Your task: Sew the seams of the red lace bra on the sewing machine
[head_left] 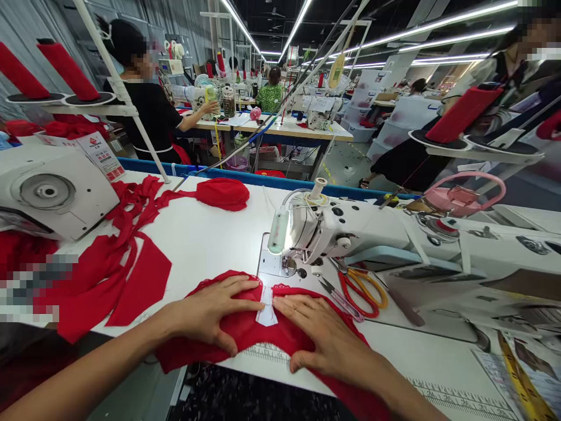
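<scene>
Red fabric (245,328) with scalloped lace edges lies across the front of the white table, just before the sewing machine's needle plate (272,263). A small white piece (267,307) sits at its middle, between the two red sides. My left hand (214,310) rests flat on the left side, fingers spread, with fingertips beside the white piece. On the right side lies my right hand (322,330), palm down with its fingers stretched out and its fingertips near the white piece's right edge. The machine head (307,225) stands behind the fabric, its lamp lit.
Orange-handled scissors (372,289), red-handled scissors (357,295) and small snips (344,301) lie right of the fabric. Red cut pieces (144,275) and a red bundle (223,194) are at the left. A second machine (56,190) stands far left. Other people work beyond.
</scene>
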The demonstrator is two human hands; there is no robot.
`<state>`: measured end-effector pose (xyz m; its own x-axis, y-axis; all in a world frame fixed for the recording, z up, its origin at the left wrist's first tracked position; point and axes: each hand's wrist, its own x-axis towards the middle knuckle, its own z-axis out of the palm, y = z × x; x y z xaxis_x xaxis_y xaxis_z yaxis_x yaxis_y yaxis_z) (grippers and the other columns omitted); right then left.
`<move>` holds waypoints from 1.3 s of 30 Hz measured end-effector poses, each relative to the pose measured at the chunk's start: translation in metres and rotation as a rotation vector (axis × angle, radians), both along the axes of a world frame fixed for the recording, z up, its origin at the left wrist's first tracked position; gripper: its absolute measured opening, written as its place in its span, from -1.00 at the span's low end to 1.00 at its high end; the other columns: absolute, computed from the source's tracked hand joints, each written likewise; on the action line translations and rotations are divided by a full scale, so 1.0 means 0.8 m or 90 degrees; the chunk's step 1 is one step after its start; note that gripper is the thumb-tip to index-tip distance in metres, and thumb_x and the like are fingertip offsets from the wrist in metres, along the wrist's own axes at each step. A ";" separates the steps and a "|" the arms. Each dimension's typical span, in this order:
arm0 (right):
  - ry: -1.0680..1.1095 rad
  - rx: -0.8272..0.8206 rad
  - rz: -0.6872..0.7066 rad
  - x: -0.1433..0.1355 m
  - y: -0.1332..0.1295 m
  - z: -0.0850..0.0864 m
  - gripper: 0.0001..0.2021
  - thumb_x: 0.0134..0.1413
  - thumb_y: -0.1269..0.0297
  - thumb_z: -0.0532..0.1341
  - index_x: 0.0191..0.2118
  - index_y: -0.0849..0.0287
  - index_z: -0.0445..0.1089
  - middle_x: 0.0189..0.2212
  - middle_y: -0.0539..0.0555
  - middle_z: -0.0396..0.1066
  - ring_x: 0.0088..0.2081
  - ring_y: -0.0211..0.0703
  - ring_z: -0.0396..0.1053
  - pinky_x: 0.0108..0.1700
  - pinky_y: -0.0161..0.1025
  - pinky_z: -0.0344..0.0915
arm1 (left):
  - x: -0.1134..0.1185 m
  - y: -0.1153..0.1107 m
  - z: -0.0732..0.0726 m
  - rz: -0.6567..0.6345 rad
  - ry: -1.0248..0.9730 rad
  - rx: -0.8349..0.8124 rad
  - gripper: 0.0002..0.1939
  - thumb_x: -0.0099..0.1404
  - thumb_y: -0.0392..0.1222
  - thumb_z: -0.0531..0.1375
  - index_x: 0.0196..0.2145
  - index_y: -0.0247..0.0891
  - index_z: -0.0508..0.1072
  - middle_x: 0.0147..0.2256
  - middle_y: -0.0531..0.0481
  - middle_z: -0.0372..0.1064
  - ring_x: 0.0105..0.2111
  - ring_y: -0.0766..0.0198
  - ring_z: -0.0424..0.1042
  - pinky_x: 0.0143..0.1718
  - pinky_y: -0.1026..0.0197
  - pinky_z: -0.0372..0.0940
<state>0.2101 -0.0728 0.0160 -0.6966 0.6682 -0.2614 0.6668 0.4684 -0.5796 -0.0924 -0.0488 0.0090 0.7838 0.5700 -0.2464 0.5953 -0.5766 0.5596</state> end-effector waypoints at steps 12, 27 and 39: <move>0.005 0.013 0.002 -0.002 -0.002 0.002 -0.07 -0.01 -0.34 0.28 0.39 -0.04 0.05 0.35 0.09 0.10 0.34 0.18 -0.02 0.31 0.06 -0.04 | -0.003 0.000 -0.005 -0.016 -0.023 0.023 -0.13 0.14 0.17 0.39 0.33 0.18 0.13 0.44 -0.01 -0.26 0.40 -0.19 -0.22 0.33 -0.28 -0.09; -0.017 0.015 -0.006 -0.004 -0.002 -0.001 -0.09 -0.01 -0.33 0.29 0.39 -0.14 0.03 0.38 0.03 0.03 0.35 0.17 -0.04 0.32 0.07 -0.05 | -0.002 0.002 -0.004 -0.018 -0.040 0.032 -0.11 0.09 0.19 0.41 0.31 0.14 0.18 0.43 -0.03 -0.21 0.40 -0.18 -0.19 0.34 -0.25 -0.10; -0.027 -0.004 -0.009 -0.004 0.000 0.001 -0.12 0.02 -0.32 0.28 0.39 -0.15 0.02 0.39 0.01 0.02 0.36 0.17 -0.05 0.33 0.08 -0.05 | -0.001 0.001 -0.002 -0.014 -0.027 0.025 -0.11 0.09 0.17 0.42 0.31 0.12 0.18 0.43 -0.05 -0.21 0.40 -0.17 -0.20 0.34 -0.26 -0.10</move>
